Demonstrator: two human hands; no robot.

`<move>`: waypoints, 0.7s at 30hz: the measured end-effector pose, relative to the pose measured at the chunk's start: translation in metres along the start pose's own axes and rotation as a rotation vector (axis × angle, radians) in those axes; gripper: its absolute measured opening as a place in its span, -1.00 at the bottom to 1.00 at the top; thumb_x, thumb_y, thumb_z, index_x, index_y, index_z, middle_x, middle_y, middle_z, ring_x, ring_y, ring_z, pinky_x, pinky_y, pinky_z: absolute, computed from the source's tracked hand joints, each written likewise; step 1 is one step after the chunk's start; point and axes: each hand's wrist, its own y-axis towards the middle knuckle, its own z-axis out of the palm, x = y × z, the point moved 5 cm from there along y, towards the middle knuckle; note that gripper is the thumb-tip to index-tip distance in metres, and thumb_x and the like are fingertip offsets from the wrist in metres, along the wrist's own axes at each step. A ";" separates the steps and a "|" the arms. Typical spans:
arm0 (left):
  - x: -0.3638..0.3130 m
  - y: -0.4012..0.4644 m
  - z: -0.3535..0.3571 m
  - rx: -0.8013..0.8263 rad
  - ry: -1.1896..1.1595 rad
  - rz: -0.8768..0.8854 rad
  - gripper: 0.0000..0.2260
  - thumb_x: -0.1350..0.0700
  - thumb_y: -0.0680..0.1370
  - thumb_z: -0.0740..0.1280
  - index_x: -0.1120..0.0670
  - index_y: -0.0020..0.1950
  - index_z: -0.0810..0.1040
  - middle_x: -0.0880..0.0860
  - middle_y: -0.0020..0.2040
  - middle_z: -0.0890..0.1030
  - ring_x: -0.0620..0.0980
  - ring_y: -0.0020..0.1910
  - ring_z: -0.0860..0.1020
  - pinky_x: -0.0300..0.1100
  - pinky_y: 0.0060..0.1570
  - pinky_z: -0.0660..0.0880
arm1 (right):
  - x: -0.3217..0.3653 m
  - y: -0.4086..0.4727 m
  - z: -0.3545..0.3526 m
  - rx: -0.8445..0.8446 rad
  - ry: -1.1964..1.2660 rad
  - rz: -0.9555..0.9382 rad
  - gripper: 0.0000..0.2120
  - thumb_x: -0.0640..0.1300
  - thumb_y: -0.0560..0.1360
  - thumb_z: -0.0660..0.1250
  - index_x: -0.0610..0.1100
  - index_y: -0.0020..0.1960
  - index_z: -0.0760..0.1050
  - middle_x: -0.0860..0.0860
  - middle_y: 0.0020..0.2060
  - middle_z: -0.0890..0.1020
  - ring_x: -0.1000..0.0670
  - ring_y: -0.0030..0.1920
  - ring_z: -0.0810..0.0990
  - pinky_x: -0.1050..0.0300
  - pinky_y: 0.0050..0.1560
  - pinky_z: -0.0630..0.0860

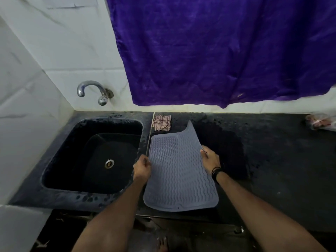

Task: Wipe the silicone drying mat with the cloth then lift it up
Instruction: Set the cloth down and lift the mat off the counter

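A grey-blue silicone drying mat (179, 171) with wavy ridges is held up off the dark countertop (272, 160), its far right corner curling upward. My left hand (142, 170) pinches the mat's left edge. My right hand (210, 158), with dark bands on the wrist, grips the right edge. A folded checked cloth (162, 122) lies on the counter behind the mat, near the wall, with neither hand on it.
A dark sink (54, 170) with a metal drain sits to the left, under a chrome tap (94, 91) on the tiled wall. A purple curtain (227, 51) hangs above the counter. A clear plastic bag (321, 122) lies at the far right.
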 end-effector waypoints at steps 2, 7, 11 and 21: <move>0.010 0.003 -0.003 -0.002 -0.002 -0.028 -0.89 0.24 0.64 0.19 0.23 0.02 0.49 0.28 -0.03 0.61 0.07 -0.23 0.52 -0.13 -0.27 0.47 | 0.001 0.001 0.007 -0.014 0.027 0.031 -0.66 -0.08 0.66 0.09 -0.01 0.38 0.46 -0.05 0.25 0.59 -0.10 0.24 0.55 0.08 0.25 0.43; 0.024 0.013 -0.010 -0.012 -0.030 -0.037 -0.90 0.21 0.65 0.20 0.19 0.02 0.48 0.27 -0.04 0.61 0.15 -0.15 0.57 -0.01 -0.13 0.56 | 0.002 -0.001 0.024 -0.016 0.033 0.091 -0.65 -0.07 0.66 0.09 0.00 0.40 0.43 -0.04 0.27 0.57 -0.10 0.26 0.53 0.04 0.30 0.43; 0.031 0.024 -0.012 0.020 -0.033 -0.062 -0.90 0.16 0.67 0.21 0.16 0.04 0.48 0.20 -0.06 0.60 0.19 -0.09 0.61 0.01 -0.09 0.57 | -0.004 -0.003 0.034 -0.043 0.032 0.167 -0.66 -0.06 0.66 0.09 -0.05 0.38 0.45 -0.09 0.27 0.56 -0.13 0.25 0.52 0.07 0.27 0.41; 0.053 0.039 0.002 0.116 0.017 -0.154 -0.88 0.13 0.66 0.26 0.16 0.11 0.51 0.20 0.06 0.61 0.13 -0.04 0.56 -0.11 -0.07 0.44 | -0.028 -0.007 0.035 -0.096 -0.079 0.312 -0.67 0.02 0.63 0.16 -0.17 0.25 0.48 -0.19 0.11 0.60 -0.18 0.08 0.58 -0.02 0.12 0.54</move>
